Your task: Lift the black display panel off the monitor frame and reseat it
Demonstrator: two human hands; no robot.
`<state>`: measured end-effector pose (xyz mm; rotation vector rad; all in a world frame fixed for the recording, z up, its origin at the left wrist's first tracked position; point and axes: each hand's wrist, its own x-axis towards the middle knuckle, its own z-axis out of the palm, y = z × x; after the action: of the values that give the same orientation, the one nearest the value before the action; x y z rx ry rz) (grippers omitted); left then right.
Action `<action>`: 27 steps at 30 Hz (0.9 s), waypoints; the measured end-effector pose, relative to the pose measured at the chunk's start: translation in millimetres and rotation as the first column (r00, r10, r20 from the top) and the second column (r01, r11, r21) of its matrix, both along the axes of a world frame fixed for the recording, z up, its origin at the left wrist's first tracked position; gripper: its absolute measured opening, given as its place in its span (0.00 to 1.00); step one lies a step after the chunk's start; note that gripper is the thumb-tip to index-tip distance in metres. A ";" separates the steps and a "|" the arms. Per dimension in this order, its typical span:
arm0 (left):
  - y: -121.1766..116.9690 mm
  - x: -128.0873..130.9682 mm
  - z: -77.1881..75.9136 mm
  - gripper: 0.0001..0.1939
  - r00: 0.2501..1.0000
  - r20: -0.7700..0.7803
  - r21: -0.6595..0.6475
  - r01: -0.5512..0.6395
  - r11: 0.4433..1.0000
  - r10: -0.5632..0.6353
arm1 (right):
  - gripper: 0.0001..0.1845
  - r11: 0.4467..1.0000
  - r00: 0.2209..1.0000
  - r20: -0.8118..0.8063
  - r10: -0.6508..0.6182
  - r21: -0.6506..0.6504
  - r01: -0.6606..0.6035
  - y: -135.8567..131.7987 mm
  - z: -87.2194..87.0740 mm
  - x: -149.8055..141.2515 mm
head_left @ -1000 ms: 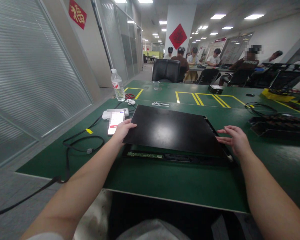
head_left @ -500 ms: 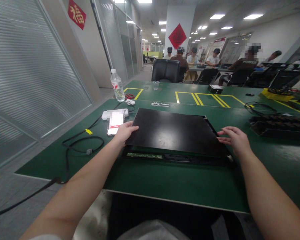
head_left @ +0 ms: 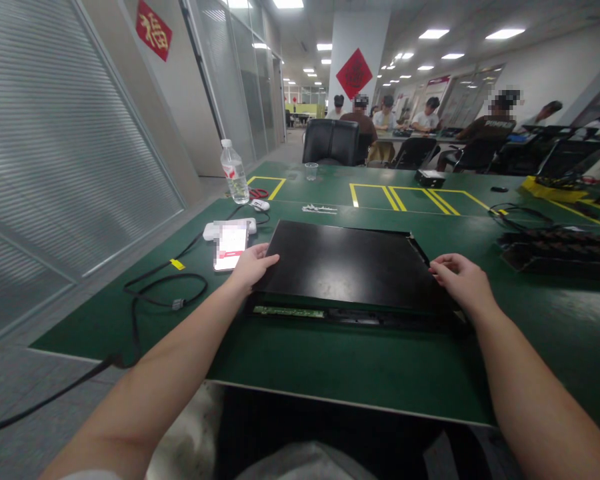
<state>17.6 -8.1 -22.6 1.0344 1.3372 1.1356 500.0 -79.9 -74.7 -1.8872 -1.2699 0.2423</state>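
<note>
A glossy black screen panel [head_left: 345, 263] lies over a dark frame on the green table. Along the near side of that frame, a green circuit board strip [head_left: 289, 312] and a black bar [head_left: 365, 319] show below the panel's edge. My left hand [head_left: 253, 267] grips the panel's left edge, thumb on top and fingers partly hidden beneath. At the right side, my right hand [head_left: 463, 283] has thumb and fingertips pinched together on the edge of the frame [head_left: 420, 250]. Whether those fingers also touch the panel, I cannot tell.
Left of the panel are a lit phone [head_left: 231, 247], a white power strip [head_left: 211, 231], a coiled black cable [head_left: 165, 287] and a water bottle [head_left: 235, 172]. Calipers [head_left: 320, 209] lie behind. Black finned parts [head_left: 560, 247] sit at right. People sit at a farther table.
The panel's left side has come down a little toward the frame, with my left hand on it. My right hand's spread fingers have closed onto the right edge.
</note>
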 end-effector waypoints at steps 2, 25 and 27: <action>0.9 -0.5 -1.6 0.18 1.000 -0.002 0.007 0.007 1.000 -0.007 | 0.18 0.999 0.999 0.037 -0.029 -0.021 0.030 0.3 0.5 -0.2; 1.7 -2.0 -6.4 0.21 0.996 0.038 0.063 0.075 0.995 -0.078 | 0.13 0.967 0.936 0.347 -0.067 -0.207 0.146 -4.3 22.2 -21.2; 2.3 -2.7 -7.1 0.21 0.996 0.041 0.063 0.071 0.995 -0.074 | 0.13 0.972 0.936 0.345 -0.072 -0.186 0.143 -3.4 20.7 -19.1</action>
<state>14.9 -5.8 -29.7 1.0879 1.2276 1.1441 480.9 -83.3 -53.9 -2.2435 -1.4011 -0.0100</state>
